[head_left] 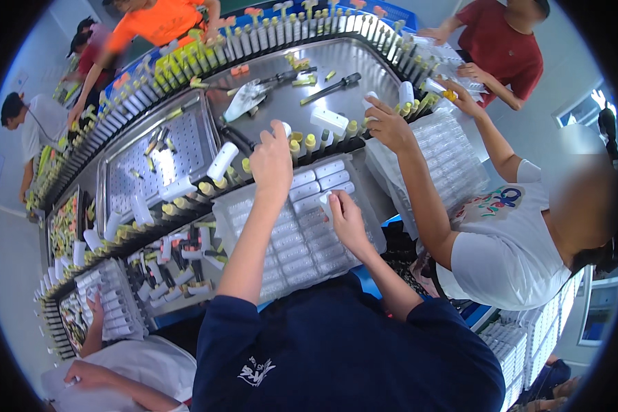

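My left hand (272,163) reaches over the near row of the black rack, its fingers closed around a white cylinder (286,128) whose end shows at the fingertips. Closer to me, my right hand (347,221) pinches a white piece (326,200), mostly hidden by the fingers, above a clear plastic tray (268,292). White cylinders (305,191) fill several of the tray's slots. Beside my left hand a white cylinder (222,161) leans on the rack, and another (329,121) lies tilted to its right. Yellow-topped posts (310,140) line the rack.
A metal tray (281,58) beyond the rack holds a white glove (246,100) and black-handled tools (333,88). To the right a co-worker's arms (419,178) reach over stacked clear trays (453,147). More people work across and at lower left. Loose parts (178,264) lie left of my tray.
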